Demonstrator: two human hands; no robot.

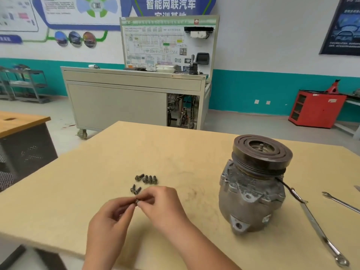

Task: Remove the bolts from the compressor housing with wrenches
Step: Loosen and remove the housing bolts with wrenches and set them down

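Both left hand (109,221) and right hand (161,203) pinch one bolt (137,201) — six loose bolts (148,179) nearby on the table (175,152).

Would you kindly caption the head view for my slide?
Left hand and right hand pinch a bolt beside loose bolts; compressor, wrenches at right.

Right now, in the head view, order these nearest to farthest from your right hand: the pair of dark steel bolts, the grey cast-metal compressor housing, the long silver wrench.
1. Pair of dark steel bolts, just beyond the right hand.
2. Grey cast-metal compressor housing, to its right.
3. Long silver wrench, right of the housing.
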